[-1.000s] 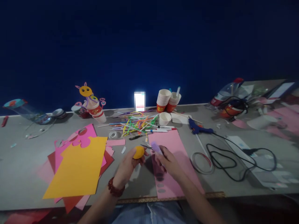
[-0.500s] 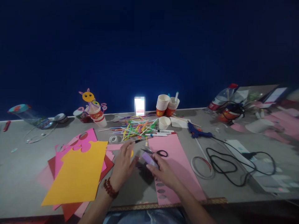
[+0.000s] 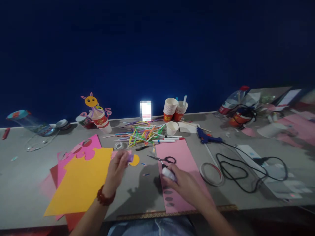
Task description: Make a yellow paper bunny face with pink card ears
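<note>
My left hand [image 3: 117, 167] is closed around a purple cap [image 3: 130, 158], just left of a yellow paper circle [image 3: 134, 160]. In my right hand [image 3: 184, 182] is a white glue stick [image 3: 169, 174], its dark end pointing up and away from me. That hand hovers over a pink paper sheet [image 3: 188, 167] with a row of oval holes along its left side. Scissors [image 3: 169, 159] with black handles lie partly open across the sheet, just beyond the glue stick. Two small paper pieces [image 3: 146, 174] rest on the table between my hands.
Yellow paper [image 3: 81, 183] covers pink and red sheets at left. A heap of coloured sticks [image 3: 145, 134], stacked paper cups [image 3: 170, 109] and a cup figure [image 3: 98, 116] stand behind. To the right are a blue glue gun [image 3: 209, 138], tape roll [image 3: 211, 183] and black cable [image 3: 231, 180].
The purple cap has come off the glue stick and is now in my left hand. My hands have moved apart, left hand leftward, right hand slightly right, uncovering the yellow circle.
</note>
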Motion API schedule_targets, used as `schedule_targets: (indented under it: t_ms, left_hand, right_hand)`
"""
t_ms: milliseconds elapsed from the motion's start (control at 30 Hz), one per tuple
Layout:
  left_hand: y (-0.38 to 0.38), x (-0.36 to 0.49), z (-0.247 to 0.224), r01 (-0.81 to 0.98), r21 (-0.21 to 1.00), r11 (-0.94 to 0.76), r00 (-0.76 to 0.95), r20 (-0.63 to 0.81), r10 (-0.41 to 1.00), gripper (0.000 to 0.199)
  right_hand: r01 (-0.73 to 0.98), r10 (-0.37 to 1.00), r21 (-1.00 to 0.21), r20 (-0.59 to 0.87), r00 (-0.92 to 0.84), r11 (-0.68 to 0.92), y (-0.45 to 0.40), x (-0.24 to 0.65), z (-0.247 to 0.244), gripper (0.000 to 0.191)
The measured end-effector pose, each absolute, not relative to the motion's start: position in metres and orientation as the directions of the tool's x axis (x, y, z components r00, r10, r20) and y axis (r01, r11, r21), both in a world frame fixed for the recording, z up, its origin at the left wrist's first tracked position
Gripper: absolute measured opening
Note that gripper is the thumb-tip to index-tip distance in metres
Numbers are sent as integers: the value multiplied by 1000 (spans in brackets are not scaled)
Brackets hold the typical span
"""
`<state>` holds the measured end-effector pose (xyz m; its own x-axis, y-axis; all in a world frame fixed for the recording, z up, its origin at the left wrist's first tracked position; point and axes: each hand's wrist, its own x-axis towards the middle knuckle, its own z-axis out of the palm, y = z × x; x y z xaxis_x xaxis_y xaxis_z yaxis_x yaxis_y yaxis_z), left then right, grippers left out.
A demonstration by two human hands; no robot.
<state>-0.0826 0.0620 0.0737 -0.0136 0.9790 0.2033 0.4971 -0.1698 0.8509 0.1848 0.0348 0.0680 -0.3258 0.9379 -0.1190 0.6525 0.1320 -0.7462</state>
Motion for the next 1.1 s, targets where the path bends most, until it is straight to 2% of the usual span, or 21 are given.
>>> schedule_targets:
  t_ms: [33, 100, 133, 200, 333, 467, 533, 567, 667, 833, 1033, 1067, 1100]
  left_hand:
    - [69, -89, 76, 530, 831, -170, -29, 218, 976, 24]
    - [82, -94, 75, 746, 615, -256, 102, 275, 956, 21]
    - [89, -91, 71, 760, 582, -289, 161, 262, 952, 18]
    - [102, -79, 60, 776, 527, -348, 264, 229, 937, 15]
    - [121, -57, 40, 788, 472, -396, 339, 205, 918, 19]
    - [116, -73, 37, 799, 450, -399, 349, 194, 917, 41]
    - [108, -89, 37, 820, 429, -378, 336, 173, 926, 33]
    - [103, -97, 36, 849, 379, -368, 336, 149, 930, 31]
    - [97, -111, 32, 894, 284, -346, 328, 111, 938, 35]
    - [105, -111, 28, 877, 304, -371, 347, 133, 929, 29]
    - [80, -99, 44, 835, 359, -416, 355, 226, 907, 5]
    - [70, -96, 50, 818, 365, -445, 366, 267, 891, 7]
    - [58, -92, 56, 772, 366, -519, 390, 372, 842, 8]
  right_hand:
    - [631, 947, -766, -100, -304, 122, 34, 190, 67, 20]
    - [564, 955, -818, -62, -289, 118, 34, 196, 66, 18]
    - [524, 955, -843, -43, -294, 124, 34, 196, 64, 16]
    - [450, 951, -882, -3, -309, 143, 34, 191, 61, 16]
    - [338, 932, -926, 38, -361, 169, 28, 179, 55, 23]
    - [262, 938, -957, 27, -346, 124, 22, 183, 49, 26]
    - [219, 950, -970, 27, -312, 100, 20, 188, 44, 27]
    - [199, 957, -976, 28, -290, 89, 20, 190, 41, 27]
    - [171, 968, -983, 25, -249, 70, 22, 189, 36, 24]
    - [174, 950, -980, 42, -309, 100, 23, 178, 40, 25]
    - [103, 959, -992, 46, -281, 78, 13, 178, 43, 21]
    - [96, 966, -991, 68, -250, 94, 12, 179, 43, 18]
    - [96, 972, -987, 103, -212, 126, 10, 179, 43, 16]
